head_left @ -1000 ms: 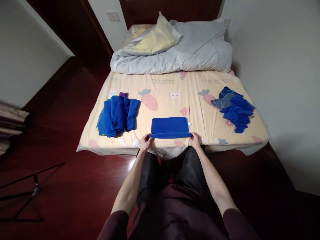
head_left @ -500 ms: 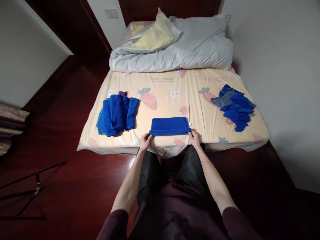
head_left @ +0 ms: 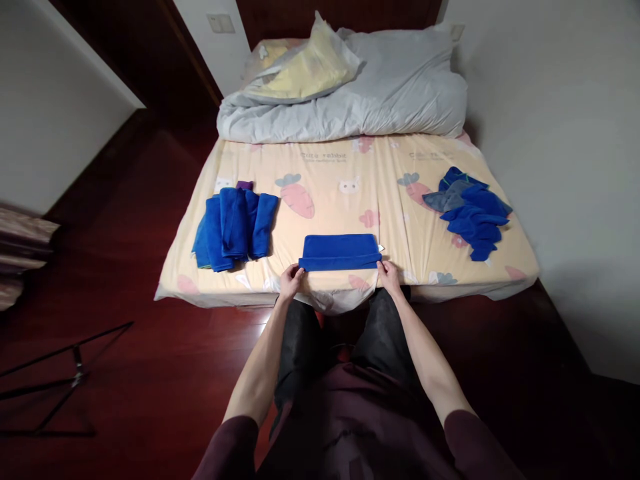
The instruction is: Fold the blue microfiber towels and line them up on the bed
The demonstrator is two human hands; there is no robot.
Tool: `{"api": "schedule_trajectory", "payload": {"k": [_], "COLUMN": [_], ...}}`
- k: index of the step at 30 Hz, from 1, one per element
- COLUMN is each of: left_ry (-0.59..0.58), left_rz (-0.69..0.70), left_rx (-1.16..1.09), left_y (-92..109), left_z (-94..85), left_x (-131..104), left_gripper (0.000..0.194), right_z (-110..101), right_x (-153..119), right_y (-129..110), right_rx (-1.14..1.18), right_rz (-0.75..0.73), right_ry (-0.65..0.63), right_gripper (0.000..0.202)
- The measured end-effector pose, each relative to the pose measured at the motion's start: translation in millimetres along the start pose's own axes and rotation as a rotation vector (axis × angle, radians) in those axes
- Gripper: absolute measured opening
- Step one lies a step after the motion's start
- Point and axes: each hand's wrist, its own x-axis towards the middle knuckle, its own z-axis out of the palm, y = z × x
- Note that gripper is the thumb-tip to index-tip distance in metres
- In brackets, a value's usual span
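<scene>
A blue towel (head_left: 341, 247) lies flat near the front edge of the bed, its near edge turned up in a narrow fold. My left hand (head_left: 291, 280) pinches the left end of that fold. At the right end my right hand (head_left: 389, 275) grips the other corner, fingers closed. A small white tag (head_left: 381, 248) sticks out at the towel's right side. To the left lies a pile of folded blue towels (head_left: 234, 230), with a bit of purple cloth (head_left: 245, 185) behind it. Crumpled blue and grey cloths (head_left: 473, 210) are heaped on the right.
The bed (head_left: 345, 157) has a yellow sheet with carrots and rabbits. A rolled grey quilt (head_left: 400, 90) and a pillow (head_left: 310, 70) lie at its head. A black metal stand (head_left: 75, 377) is on the floor at left, with walls on both sides.
Hardly anything differs. Both hands stay on the corners of the towel's fold, and the view has shifted very slightly.
</scene>
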Motion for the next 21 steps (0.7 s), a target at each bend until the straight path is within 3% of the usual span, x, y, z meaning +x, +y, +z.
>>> {"api": "schedule_trajectory", "payload": {"k": [21], "left_ry": [0.074], "left_rz": [0.015], "left_rx": [0.056], "left_y": [3.2], "left_z": [0.2], "left_x": [-3.0], "left_gripper": [0.043], "right_z": [0.0], "right_x": [2.6], "right_y": [-1.1], "right_rx": [0.066], "right_rz": [0.079], "right_ry": [0.043], "right_gripper": [0.051]}}
